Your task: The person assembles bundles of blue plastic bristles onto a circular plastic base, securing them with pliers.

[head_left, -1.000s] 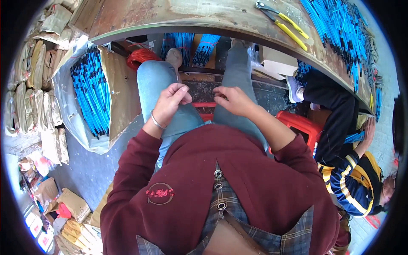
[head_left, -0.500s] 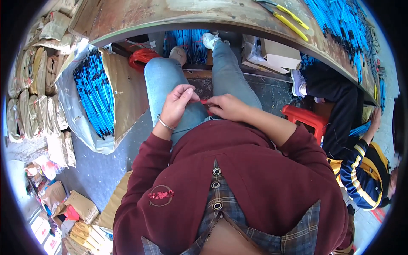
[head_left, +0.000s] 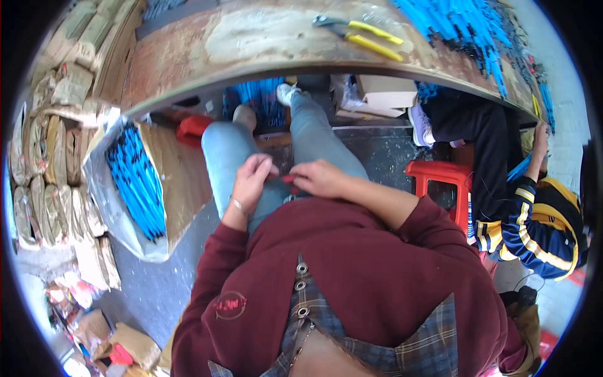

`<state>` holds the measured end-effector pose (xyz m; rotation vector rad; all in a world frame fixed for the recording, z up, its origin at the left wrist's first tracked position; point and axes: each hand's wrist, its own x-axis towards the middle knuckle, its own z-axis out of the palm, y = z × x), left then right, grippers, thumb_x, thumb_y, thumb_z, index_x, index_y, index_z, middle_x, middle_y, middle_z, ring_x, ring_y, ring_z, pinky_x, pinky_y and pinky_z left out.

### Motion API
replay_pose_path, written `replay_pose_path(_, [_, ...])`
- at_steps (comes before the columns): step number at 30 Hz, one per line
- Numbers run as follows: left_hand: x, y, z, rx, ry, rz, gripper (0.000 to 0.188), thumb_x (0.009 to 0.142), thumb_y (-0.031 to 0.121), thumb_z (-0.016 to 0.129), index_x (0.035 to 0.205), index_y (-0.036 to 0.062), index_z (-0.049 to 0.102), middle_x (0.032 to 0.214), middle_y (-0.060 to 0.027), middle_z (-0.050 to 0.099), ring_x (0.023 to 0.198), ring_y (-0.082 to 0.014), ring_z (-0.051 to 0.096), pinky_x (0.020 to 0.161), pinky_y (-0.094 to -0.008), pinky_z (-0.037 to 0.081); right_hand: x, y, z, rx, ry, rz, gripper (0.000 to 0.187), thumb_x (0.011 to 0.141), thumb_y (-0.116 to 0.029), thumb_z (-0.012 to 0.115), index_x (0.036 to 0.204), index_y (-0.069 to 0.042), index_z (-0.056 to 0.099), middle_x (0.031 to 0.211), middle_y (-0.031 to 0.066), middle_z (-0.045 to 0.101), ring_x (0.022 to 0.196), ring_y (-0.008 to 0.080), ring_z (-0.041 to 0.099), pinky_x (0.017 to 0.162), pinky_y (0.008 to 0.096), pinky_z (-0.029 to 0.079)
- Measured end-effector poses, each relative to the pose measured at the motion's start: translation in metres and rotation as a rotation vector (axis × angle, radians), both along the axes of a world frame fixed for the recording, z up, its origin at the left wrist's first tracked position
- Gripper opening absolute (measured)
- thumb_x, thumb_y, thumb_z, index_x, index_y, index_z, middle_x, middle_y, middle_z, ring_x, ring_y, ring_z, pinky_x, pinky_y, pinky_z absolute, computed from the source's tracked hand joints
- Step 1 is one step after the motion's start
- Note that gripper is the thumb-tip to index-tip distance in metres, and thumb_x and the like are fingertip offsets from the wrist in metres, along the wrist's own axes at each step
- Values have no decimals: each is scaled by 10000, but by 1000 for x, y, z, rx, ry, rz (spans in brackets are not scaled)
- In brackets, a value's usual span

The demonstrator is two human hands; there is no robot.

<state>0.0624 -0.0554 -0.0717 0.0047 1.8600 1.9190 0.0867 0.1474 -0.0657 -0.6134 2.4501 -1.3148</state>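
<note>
Above my lap, close to my body, both hands are together with a small gap between them. My right hand (head_left: 319, 178) has its fingers pinched on a small red strip (head_left: 288, 179), which sticks out toward the left hand. My left hand (head_left: 252, 180) has its thumb and fingers drawn together beside the strip. Whatever it may hold is too small to see. Jeans-covered legs lie beneath the hands.
Pliers with yellow handles (head_left: 375, 48) and thin blue rods (head_left: 449, 31) lie on the wooden table (head_left: 251, 41). At left stands a sack (head_left: 182, 182) of blue rods. A red stool (head_left: 465, 176) and a co-worker (head_left: 534, 220) are at right. A cardboard box (head_left: 384, 95) sits underneath.
The view has shifted, so more of the tabletop shows and the pliers appear lower and further left. My hands remain over my lap, and the red strip shows more clearly.
</note>
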Motion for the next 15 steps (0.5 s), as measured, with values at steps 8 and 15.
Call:
replay_pose_path(8, [-19,12,32,71,70,-107,188,896,148,493,997,-5,535,827,-69,609,733,-127,570,691,-242,456,-25,23,54,-82,318,-113,147,781,-145,583,885,-51,626,800,138,616,751,312,599,654,372,480])
replay_pose_path(15, [-96,79,129,-166,817,-155,173,844,63,530,996,-18,537,851,-88,608,750,-160,574,717,-257,451,-107,129,154,15,715,-577,130,771,-98,621,873,-20,637,803,126,632,736,242,617,659,311,482])
